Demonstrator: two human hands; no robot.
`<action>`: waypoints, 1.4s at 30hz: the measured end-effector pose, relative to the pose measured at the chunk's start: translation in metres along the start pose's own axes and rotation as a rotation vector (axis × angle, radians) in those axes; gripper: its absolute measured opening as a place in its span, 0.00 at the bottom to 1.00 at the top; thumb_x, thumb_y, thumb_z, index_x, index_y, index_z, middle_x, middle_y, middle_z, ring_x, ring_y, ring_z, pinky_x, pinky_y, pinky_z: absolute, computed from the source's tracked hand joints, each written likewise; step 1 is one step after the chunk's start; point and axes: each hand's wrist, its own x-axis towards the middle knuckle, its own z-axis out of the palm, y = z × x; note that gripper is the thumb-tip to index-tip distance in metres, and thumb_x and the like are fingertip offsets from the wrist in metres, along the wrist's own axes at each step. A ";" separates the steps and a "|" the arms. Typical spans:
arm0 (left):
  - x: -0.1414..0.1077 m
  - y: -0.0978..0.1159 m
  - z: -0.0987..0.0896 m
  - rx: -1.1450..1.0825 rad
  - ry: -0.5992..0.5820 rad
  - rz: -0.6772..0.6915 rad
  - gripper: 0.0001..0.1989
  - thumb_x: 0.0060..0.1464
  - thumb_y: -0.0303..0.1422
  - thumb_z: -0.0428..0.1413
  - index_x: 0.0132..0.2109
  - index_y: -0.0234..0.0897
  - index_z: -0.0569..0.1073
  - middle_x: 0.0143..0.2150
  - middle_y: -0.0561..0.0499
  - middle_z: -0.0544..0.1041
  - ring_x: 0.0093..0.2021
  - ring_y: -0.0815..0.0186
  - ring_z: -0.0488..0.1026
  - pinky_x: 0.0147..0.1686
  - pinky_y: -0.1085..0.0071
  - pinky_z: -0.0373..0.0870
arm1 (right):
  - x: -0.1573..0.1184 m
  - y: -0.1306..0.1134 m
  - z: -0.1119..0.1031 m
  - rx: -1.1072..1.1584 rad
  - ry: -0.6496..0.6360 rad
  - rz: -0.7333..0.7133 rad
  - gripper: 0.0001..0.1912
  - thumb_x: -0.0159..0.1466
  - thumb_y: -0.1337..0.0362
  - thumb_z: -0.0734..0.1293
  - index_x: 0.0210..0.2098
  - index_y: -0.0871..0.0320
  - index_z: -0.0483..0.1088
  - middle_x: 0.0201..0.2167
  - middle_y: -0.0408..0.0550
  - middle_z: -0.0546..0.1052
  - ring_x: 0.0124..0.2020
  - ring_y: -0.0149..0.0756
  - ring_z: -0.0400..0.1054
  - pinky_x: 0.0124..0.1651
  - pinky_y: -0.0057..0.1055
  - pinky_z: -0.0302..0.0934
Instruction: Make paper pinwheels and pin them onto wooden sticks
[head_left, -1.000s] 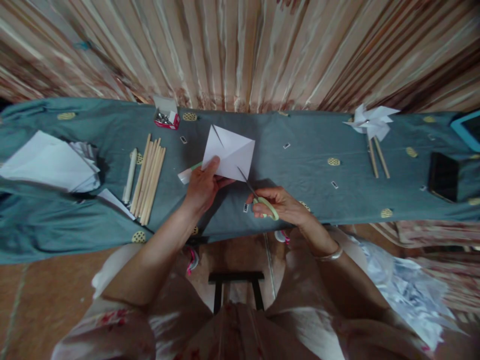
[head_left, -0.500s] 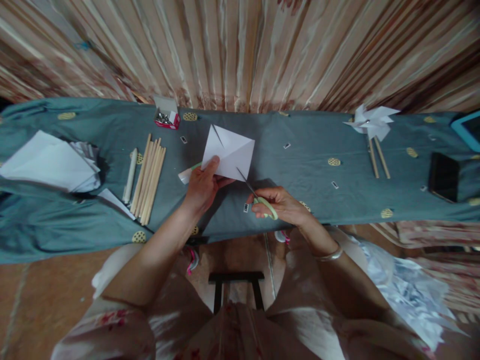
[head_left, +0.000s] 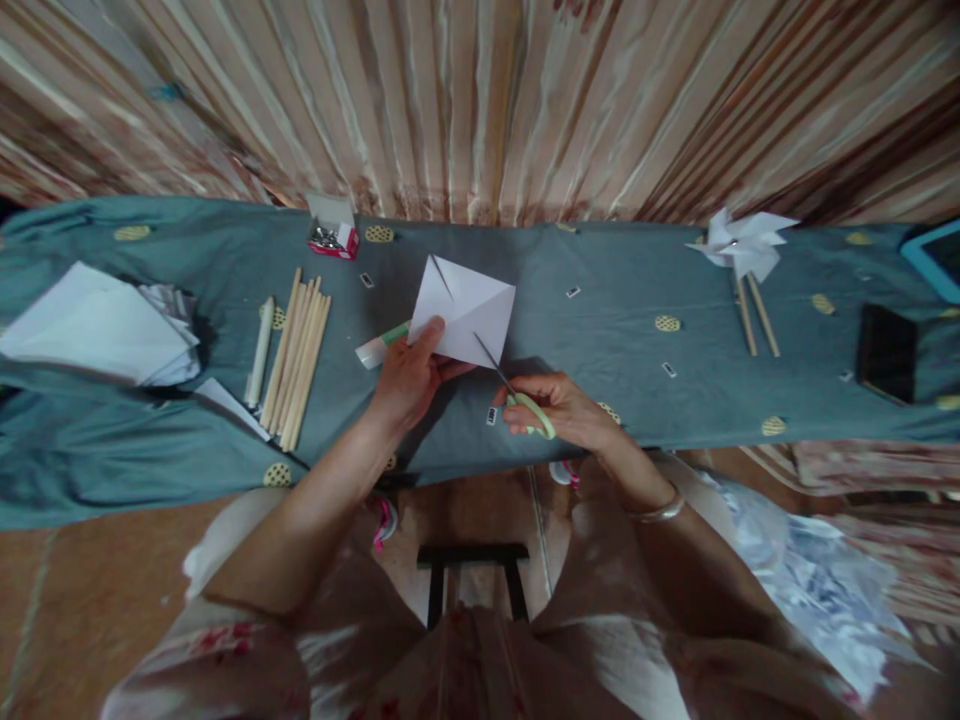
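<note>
My left hand [head_left: 411, 378] pinches a white square of paper [head_left: 469, 305] by its lower left edge, thumb on top and fingers beneath. Creases run across the sheet, and a slit shows near its top left corner. In my right hand [head_left: 559, 405] are scissors [head_left: 531, 412] with light green handles. Their blade lies over the paper's lower right part, pointing up and left; the other blade is hidden. A white and green strip or tube [head_left: 379, 345] lies on the cloth, partly behind my left hand.
On the cloth-covered table [head_left: 600, 370], a paper stack [head_left: 94, 325], a white stick-like item [head_left: 260, 352], wooden sticks [head_left: 296, 360] and an open red box of small metal pieces [head_left: 332, 240] lie left. A paper pinwheel [head_left: 742, 245], two sticks [head_left: 763, 315] and a phone [head_left: 887, 353] lie right.
My left hand has shifted the paper slightly right and down against the scissors. More of the green part of the strip now shows. My right hand has stayed nearly still.
</note>
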 end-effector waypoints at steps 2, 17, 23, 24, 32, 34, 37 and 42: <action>0.000 0.000 0.000 0.009 0.008 -0.002 0.06 0.59 0.35 0.60 0.35 0.37 0.75 0.31 0.50 0.81 0.33 0.64 0.80 0.35 0.69 0.80 | 0.001 0.001 0.000 -0.003 0.005 0.002 0.24 0.45 0.48 0.79 0.29 0.60 0.73 0.20 0.37 0.71 0.21 0.24 0.64 0.26 0.22 0.61; -0.001 -0.004 -0.001 0.007 -0.007 -0.019 0.05 0.61 0.33 0.57 0.37 0.37 0.75 0.33 0.51 0.81 0.33 0.66 0.80 0.34 0.71 0.79 | 0.002 0.002 0.001 0.002 0.018 -0.032 0.24 0.45 0.47 0.79 0.28 0.59 0.72 0.19 0.37 0.71 0.21 0.24 0.64 0.25 0.22 0.61; -0.001 -0.002 -0.001 -0.005 -0.006 0.001 0.04 0.58 0.33 0.60 0.37 0.37 0.75 0.32 0.50 0.81 0.34 0.64 0.80 0.32 0.70 0.79 | 0.005 0.006 0.001 0.030 0.039 -0.020 0.25 0.44 0.47 0.80 0.29 0.60 0.73 0.19 0.37 0.71 0.20 0.22 0.63 0.24 0.21 0.60; -0.002 -0.002 0.000 -0.010 -0.002 -0.002 0.04 0.58 0.32 0.60 0.37 0.37 0.75 0.31 0.51 0.81 0.33 0.64 0.80 0.31 0.70 0.79 | 0.005 0.006 0.001 0.033 0.042 -0.015 0.25 0.44 0.48 0.80 0.29 0.60 0.73 0.19 0.37 0.70 0.20 0.22 0.62 0.24 0.21 0.59; -0.003 -0.002 0.001 0.015 -0.008 -0.028 0.05 0.60 0.33 0.59 0.36 0.37 0.75 0.31 0.51 0.81 0.32 0.65 0.79 0.32 0.71 0.79 | 0.005 0.006 0.001 0.006 0.035 -0.043 0.25 0.45 0.46 0.79 0.28 0.59 0.73 0.20 0.37 0.71 0.21 0.24 0.64 0.25 0.22 0.61; -0.003 -0.003 0.000 0.012 -0.008 -0.025 0.05 0.60 0.33 0.58 0.36 0.37 0.75 0.32 0.51 0.81 0.32 0.65 0.79 0.32 0.70 0.79 | 0.005 0.007 0.001 0.012 0.039 -0.034 0.25 0.45 0.46 0.79 0.29 0.59 0.73 0.20 0.37 0.71 0.21 0.24 0.64 0.24 0.22 0.61; -0.003 -0.003 0.000 0.002 -0.008 -0.018 0.05 0.61 0.32 0.57 0.36 0.36 0.75 0.32 0.51 0.81 0.32 0.65 0.79 0.33 0.70 0.79 | 0.006 0.007 0.002 0.035 0.045 -0.021 0.24 0.45 0.47 0.79 0.28 0.59 0.73 0.20 0.37 0.71 0.20 0.23 0.63 0.24 0.21 0.60; -0.003 -0.004 0.000 -0.028 -0.022 -0.026 0.06 0.62 0.31 0.55 0.37 0.36 0.75 0.32 0.51 0.81 0.31 0.67 0.79 0.35 0.69 0.79 | 0.006 0.004 0.004 0.081 0.054 -0.005 0.24 0.41 0.49 0.81 0.27 0.59 0.73 0.20 0.36 0.71 0.20 0.21 0.63 0.24 0.19 0.61</action>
